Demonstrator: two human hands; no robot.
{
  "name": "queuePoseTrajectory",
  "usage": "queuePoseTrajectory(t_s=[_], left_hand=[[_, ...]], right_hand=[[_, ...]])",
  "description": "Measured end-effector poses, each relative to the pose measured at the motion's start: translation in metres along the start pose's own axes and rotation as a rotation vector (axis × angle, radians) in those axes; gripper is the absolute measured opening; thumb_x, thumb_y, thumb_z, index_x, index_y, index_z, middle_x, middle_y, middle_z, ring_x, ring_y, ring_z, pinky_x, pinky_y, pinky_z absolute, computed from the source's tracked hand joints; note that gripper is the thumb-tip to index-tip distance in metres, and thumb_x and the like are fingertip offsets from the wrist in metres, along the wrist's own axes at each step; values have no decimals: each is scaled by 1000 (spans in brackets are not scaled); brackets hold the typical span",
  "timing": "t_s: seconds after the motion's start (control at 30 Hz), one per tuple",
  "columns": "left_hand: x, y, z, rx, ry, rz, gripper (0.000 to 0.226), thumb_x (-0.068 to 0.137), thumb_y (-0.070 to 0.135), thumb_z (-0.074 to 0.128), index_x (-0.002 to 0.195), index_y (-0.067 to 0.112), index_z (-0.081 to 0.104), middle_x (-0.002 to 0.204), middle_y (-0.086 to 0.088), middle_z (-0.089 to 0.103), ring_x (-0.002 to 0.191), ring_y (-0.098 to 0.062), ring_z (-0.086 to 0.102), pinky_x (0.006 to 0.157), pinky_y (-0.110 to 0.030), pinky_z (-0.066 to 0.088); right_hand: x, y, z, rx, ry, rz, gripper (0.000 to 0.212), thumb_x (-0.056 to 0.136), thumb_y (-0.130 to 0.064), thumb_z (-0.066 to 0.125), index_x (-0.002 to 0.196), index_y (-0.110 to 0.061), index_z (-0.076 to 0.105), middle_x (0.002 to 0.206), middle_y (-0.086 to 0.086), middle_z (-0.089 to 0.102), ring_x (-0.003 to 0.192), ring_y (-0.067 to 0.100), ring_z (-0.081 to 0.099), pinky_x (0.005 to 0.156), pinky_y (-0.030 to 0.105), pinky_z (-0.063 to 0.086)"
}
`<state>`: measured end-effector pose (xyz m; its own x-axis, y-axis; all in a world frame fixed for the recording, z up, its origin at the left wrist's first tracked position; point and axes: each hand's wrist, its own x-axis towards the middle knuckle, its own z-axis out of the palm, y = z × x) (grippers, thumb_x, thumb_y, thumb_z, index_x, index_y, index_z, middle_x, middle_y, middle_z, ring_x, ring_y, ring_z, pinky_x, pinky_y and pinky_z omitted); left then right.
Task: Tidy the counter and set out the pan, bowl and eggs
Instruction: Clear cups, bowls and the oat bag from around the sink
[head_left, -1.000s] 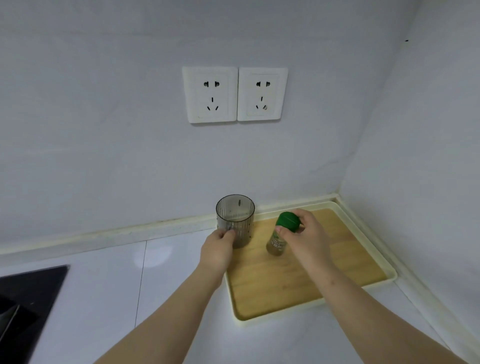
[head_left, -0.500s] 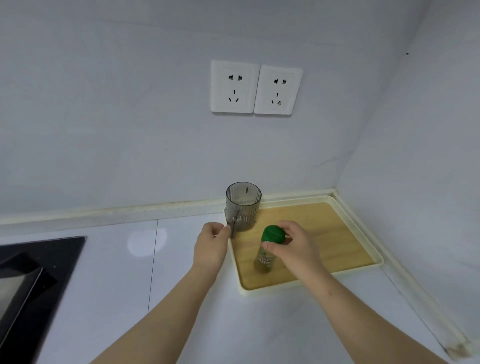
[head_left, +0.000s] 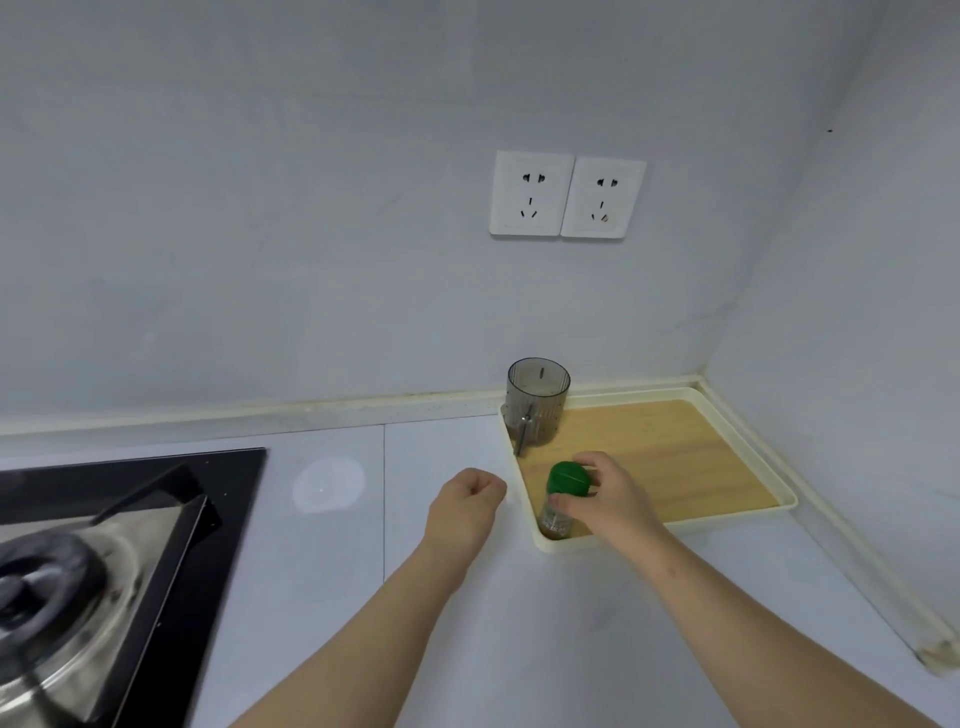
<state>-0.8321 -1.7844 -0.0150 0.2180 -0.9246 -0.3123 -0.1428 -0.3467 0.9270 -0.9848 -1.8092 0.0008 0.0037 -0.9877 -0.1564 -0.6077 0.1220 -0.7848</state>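
Left hand (head_left: 465, 506) off cup (head_left: 537, 402); one jar (head_left: 566, 480)

Two wall sockets (head_left: 532, 195) above; black gas hob (head_left: 171, 525) at left.

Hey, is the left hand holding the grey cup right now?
No, the left hand is curled on nothing, clear of the cup standing on the tray.

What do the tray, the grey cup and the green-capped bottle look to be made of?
Tray: matte cream rim, plastic-looking; the base shows pale wood grain, maybe bamboo or a print.
Cup: smoky translucent plastic, likely; its far wall shows through.
Bottle: clear body, glass or plastic, can't tell; the cap looks like glossy green plastic.
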Motion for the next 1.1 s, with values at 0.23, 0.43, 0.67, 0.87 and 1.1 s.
queuePoseTrajectory(t_s=[0.23,0.43,0.67,0.87,1.1], left_hand=[[-21,2,-26,12,-3,35,12,93,20,49,84,21,57,92,4,57,96,-19,56,73,-24,41],[-50,11,-64,-44,146,115,13,92,19,49,85,23,58,94,4,59,92,-16,57,70,-21,43],[-120,-15,-153,30,607,157,13,91,18,49,95,24,59,92,9,62,82,-3,54,68,-18,40],[-216,-67,-249,-55,936,37,13,90,20,52,84,27,61,89,6,65,88,-13,58,81,-27,44],[-346,-147,-347,-169,1215,-72,19,90,17,51,77,29,57,88,1,66,88,-18,62,74,-24,46]], right_hand=[[-16,-21,-1,9,158,-43,70,78,-20,73,139,-16,39,139,7,45,126,23,44,93,27,35],[-35,-64,31,62,179,-325,49,81,-18,67,127,-18,51,125,-1,54,118,16,48,88,23,36],[-82,-121,117,116,-212,-494,38,89,-18,59,126,-19,49,124,-5,52,105,11,47,86,20,34],[-175,-175,213,86,-592,-634,21,89,-18,60,110,-18,60,105,-7,60,94,9,55,81,18,37],[-317,-224,321,24,-894,-770,18,90,-19,58,108,-17,61,100,-6,61,93,8,55,74,15,40]])
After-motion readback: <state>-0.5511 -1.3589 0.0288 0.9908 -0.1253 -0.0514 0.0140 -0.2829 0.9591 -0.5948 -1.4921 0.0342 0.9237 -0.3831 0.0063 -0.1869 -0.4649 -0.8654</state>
